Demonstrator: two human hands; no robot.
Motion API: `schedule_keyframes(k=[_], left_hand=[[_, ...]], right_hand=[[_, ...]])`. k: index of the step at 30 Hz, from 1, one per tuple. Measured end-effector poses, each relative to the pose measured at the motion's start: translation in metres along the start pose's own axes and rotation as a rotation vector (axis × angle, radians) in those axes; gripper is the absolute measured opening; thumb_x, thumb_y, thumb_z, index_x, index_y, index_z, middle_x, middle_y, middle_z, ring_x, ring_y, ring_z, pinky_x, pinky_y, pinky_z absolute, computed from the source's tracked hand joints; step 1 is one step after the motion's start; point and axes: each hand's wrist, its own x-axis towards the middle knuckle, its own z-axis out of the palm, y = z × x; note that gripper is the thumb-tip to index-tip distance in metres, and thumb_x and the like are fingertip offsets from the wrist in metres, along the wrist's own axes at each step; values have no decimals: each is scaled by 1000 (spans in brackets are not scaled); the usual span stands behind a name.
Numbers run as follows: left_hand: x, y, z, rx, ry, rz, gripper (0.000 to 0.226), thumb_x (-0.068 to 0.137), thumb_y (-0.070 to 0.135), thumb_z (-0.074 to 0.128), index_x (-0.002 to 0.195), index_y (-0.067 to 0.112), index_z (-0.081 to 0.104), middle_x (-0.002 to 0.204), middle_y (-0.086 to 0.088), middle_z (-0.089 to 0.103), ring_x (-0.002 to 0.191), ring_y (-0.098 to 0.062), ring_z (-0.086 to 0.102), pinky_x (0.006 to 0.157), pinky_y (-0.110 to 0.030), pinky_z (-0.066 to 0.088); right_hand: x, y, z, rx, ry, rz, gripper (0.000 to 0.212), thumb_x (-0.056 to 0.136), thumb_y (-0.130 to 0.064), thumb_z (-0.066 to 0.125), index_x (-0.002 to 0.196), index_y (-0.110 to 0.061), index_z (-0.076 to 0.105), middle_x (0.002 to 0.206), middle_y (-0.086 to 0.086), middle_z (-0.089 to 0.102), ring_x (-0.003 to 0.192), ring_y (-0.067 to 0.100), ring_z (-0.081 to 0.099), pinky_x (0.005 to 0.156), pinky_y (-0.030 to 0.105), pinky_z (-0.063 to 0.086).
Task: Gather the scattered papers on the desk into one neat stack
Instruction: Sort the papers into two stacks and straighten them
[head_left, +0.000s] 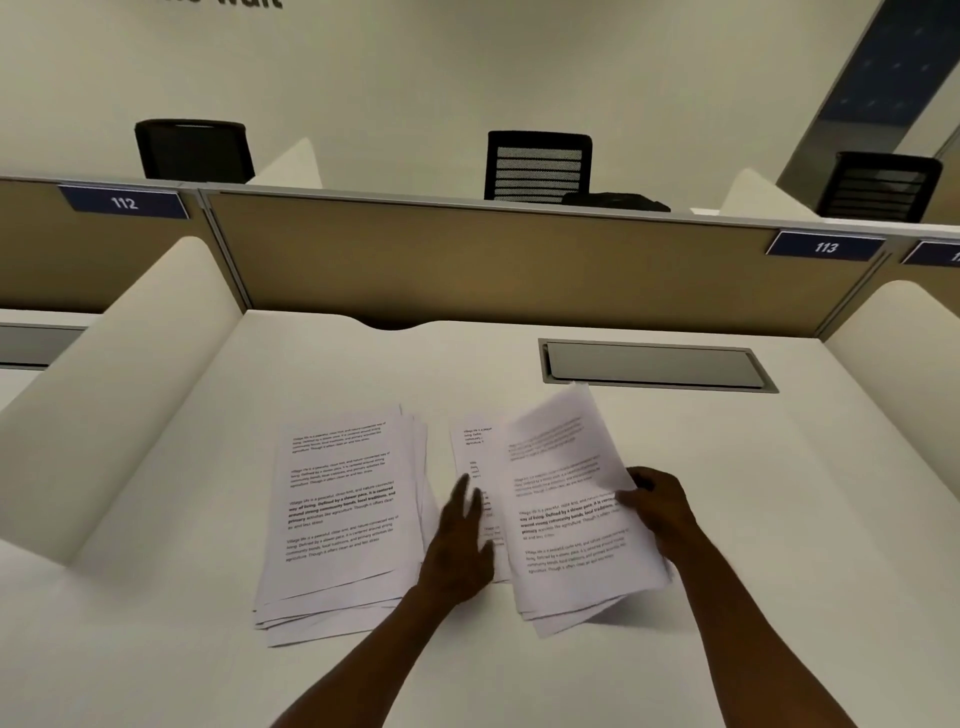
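White desk (519, 675) is filling the lower view, boxed in by pale side dividers and a tan partition (519, 260) running along the back. Blue number plates are sitting on the partition: 112 (123, 202) at left, 113 (826, 246) at right. Three black mesh office chairs are showing beyond it, the middle chair (537, 165) clearest. A grey cable hatch (655, 365) is lying shut in the desk surface, right of centre, near the back.

Papers are lying in three groups mid-desk. The left stack (340, 519) is resting flat, printed side up, its sheets fanning out unevenly at the bottom and right edges. The right bundle (571, 519) is tilting up off the desk, its upper edge raised and blurred, its lower corner near the surface. Between the two, a further sheet (470, 447) is lying flat, partly covered by the right bundle.

Right hand (660, 509) is gripping the right bundle at its right edge, thumb over the printed face, fingers behind. Left hand (460, 551) is lying open and flat, fingers spread and blurred, palm down over the gap between the left stack and the middle sheet, fingertips overlapping that sheet's lower left part; whether it is pressing down cannot be told. Both forearms are entering from the bottom edge.
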Motion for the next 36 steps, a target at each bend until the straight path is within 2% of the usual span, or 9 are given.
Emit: schedule_keyframes(k=[3,7,12,15,18,23,29,32,36], left_hand=[[7,3,-12,-163,213,-226,67,95,19,54,154,6,25,164,-13,16,152,-29,15,121,-33,19],[20,0,-21,-40,-61,-195,71,100,42,46,156,10,18,162,-12,23,152,-27,14,122,-35,16],[16,-7,-13,209,-217,-111,82,96,51,47,158,13,10,166,-9,7,154,-27,1,125,-37,11],[15,-7,-12,232,-225,-113,80,96,48,47,158,17,8,167,-5,3,154,-27,-1,125,-38,11],[17,-5,-13,224,-227,-124,78,96,45,48,158,20,8,167,-2,4,154,-26,-1,125,-38,13],[18,-2,-13,239,-216,-120,73,98,40,45,158,21,10,167,-2,7,154,-27,2,125,-39,14],[16,-2,-13,233,-224,-125,72,98,41,44,158,21,9,167,-2,6,154,-28,1,126,-40,13],[16,-2,-13,241,-227,-121,73,98,41,44,158,22,7,167,-1,6,154,-28,0,126,-40,13],[15,0,-12,240,-234,-118,71,100,40,41,158,25,3,167,1,6,154,-30,-2,125,-41,10]], right_hand=[[-1,-10,5,192,-49,15,25,77,9,70,94,-10,69,103,21,72,92,44,68,86,58,56],[10,-8,24,224,-92,112,31,76,13,69,101,-5,69,107,22,71,95,45,68,89,61,54],[15,1,55,-346,48,-23,38,80,-12,70,118,-8,67,115,15,69,105,33,64,95,40,52],[8,5,67,-618,82,-64,66,83,-31,70,140,-8,47,131,20,56,125,37,49,102,41,42],[4,4,73,-706,45,-71,77,84,-38,68,147,-10,35,137,19,50,129,37,45,105,41,38],[9,-3,71,-491,89,-17,68,72,-37,79,130,-12,52,121,14,65,110,32,62,92,41,53],[12,-11,63,-251,111,89,52,71,-17,82,118,-13,58,113,12,68,101,31,65,89,40,54],[17,-8,58,-172,98,118,57,71,-12,80,120,-15,53,105,10,63,96,30,64,84,38,54],[21,0,51,-76,-9,102,47,74,-3,74,120,-8,63,113,15,67,100,35,66,88,42,55]])
